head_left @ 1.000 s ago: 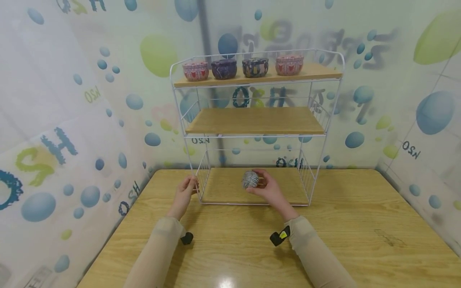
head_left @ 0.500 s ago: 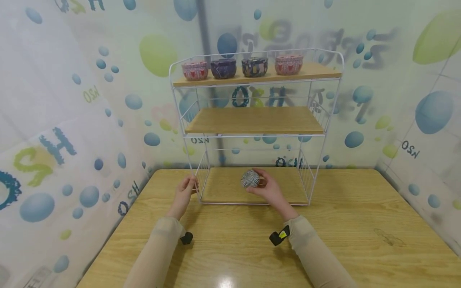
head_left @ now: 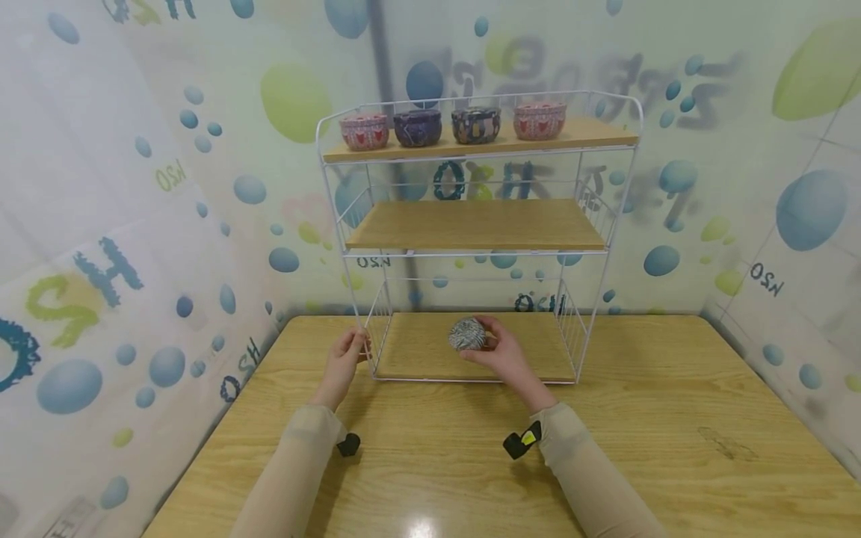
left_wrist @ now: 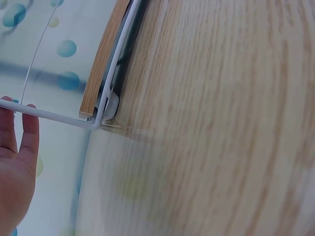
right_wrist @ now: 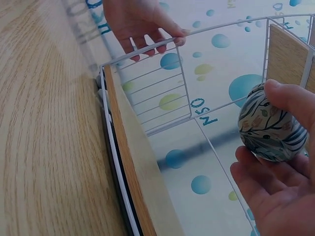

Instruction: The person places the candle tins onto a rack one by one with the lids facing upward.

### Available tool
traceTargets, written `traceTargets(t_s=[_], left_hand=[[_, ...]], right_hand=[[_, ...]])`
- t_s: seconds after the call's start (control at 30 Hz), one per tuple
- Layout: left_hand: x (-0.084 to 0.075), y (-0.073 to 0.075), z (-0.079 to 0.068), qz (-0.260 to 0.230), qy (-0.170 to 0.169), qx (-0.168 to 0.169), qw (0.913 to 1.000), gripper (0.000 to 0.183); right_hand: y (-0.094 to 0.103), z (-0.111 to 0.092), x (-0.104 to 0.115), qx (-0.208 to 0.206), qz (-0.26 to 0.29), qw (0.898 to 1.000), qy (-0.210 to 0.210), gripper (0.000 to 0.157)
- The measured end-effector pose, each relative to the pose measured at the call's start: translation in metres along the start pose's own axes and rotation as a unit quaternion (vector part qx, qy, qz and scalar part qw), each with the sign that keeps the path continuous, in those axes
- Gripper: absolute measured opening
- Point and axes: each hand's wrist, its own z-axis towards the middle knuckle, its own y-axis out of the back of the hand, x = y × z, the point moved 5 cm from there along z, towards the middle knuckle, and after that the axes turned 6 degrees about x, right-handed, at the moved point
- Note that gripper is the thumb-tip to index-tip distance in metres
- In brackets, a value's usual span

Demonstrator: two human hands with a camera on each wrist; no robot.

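My right hand (head_left: 501,351) holds a small round tin (head_left: 466,335) over the bottom shelf, thumb on one side and fingers on the other. Black, white and green leaf-like lines cover the tin (right_wrist: 268,123) in the right wrist view. At the rack's lower left, my left hand (head_left: 345,362) grips the white front upright of the wire rack (head_left: 353,299). The right wrist view shows the left hand's (right_wrist: 142,24) thumb and fingers around that upright; in the left wrist view only part of the left hand (left_wrist: 17,167) shows.
Two red-and-white tins (head_left: 365,133), a dark purple tin (head_left: 418,129) and a dark multicoloured tin (head_left: 476,126) stand on the top shelf (head_left: 585,134). The wooden middle shelf (head_left: 477,224) lies below it. The rack stands on a wooden table (head_left: 437,448) against a patterned wall covering.
The tin has turned a little in my right hand and shifted slightly left, with more of a round face showing. My left hand stays on the upright.
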Motion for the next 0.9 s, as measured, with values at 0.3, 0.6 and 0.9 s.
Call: traceTargets(t_s=[0.3, 0.6, 0.9], left_hand=[[0.000, -0.001, -0.001, -0.004, 0.000, -0.004, 1.0000, 0.032], [0.004, 0.000, 0.000, 0.001, 0.010, -0.006, 0.9999, 0.035], [-0.001, 0.000, -0.001, 0.001, -0.003, -0.005, 1.0000, 0.033]], right_hand=[[0.000, -0.001, 0.003, 0.001, -0.016, 1.000, 0.003, 0.073], [0.002, 0.001, -0.004, -0.001, -0.012, 1.000, 0.013, 0.075], [0.000, 0.001, -0.007, -0.008, 0.006, 1.000, -0.003, 0.072]])
